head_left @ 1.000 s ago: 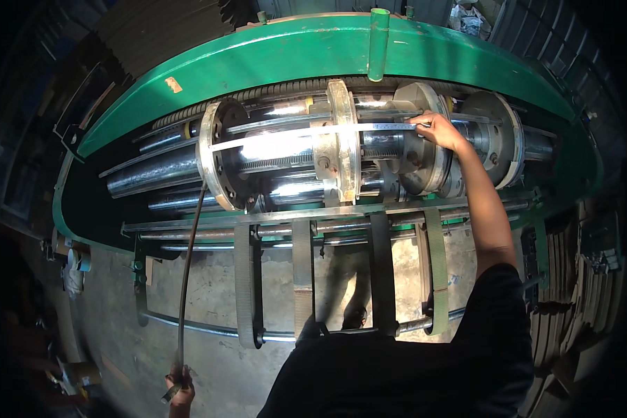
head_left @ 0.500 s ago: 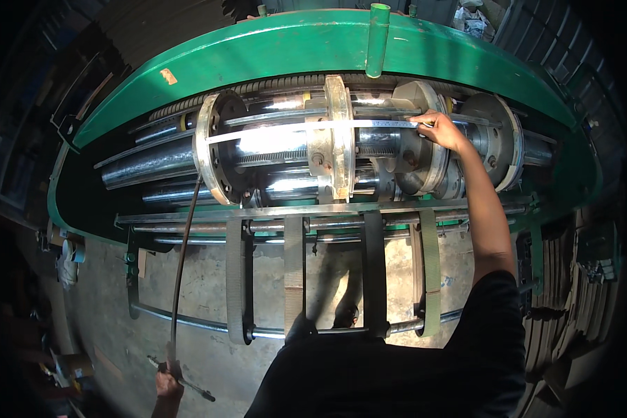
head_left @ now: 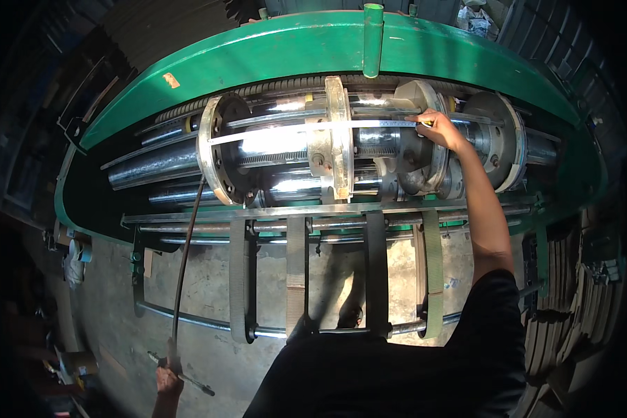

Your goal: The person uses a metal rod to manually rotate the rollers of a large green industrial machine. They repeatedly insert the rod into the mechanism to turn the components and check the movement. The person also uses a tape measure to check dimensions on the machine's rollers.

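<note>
My right hand (head_left: 440,130) is closed around a tape measure, whose case is mostly hidden by my fingers. Its pale blade (head_left: 369,124) stretches left across the machine's shafts, passing over the middle ring (head_left: 338,150) to the rim of the left disc (head_left: 207,157). At the lower left, my left hand (head_left: 167,380) grips a long dark rod (head_left: 183,279) near its crossbar handle (head_left: 200,384). The rod slants upward, and its far end meets the lower part of the left disc. Behind my right wrist stands another disc-shaped collar (head_left: 432,164).
A green machine frame (head_left: 258,52) curves around the shafts, with an upright green tube (head_left: 373,42) on its far beam. Several belts (head_left: 296,272) hang between near-side metal bars. Stacked cardboard (head_left: 557,299) lies at the right, and boxes (head_left: 80,362) sit at lower left.
The view has shifted slightly, moving the machine's left part a little right in the picture. Both hands keep their grips, and the tape blade stays stretched across the shafts.
</note>
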